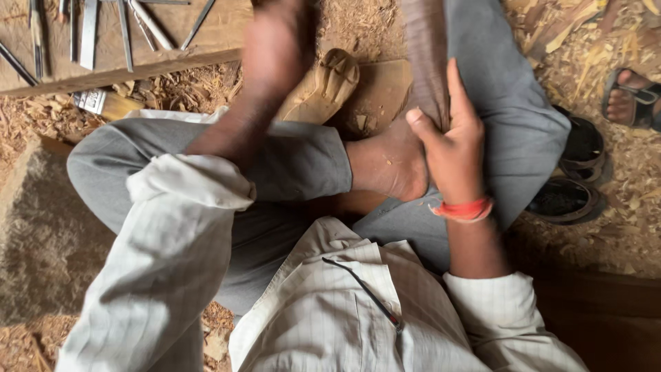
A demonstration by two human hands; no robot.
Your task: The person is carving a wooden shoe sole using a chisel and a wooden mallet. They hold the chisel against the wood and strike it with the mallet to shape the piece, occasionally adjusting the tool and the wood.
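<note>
the carved wood piece (323, 86) lies on the shavings by the crossed legs, reached for by the blurred left hand (275, 48), grip not discernible, while the right hand (451, 148), clasped on a dark wooden mallet (427, 62), should be kept steady.

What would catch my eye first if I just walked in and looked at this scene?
Probably the person sitting cross-legged on a floor strewn with wood shavings, the right hand gripping a long dark piece of wood that rests against the bare foot. The left hand is blurred over a pale carved block at centre top. A row of metal chisels lies on a plank at the upper left.
</note>
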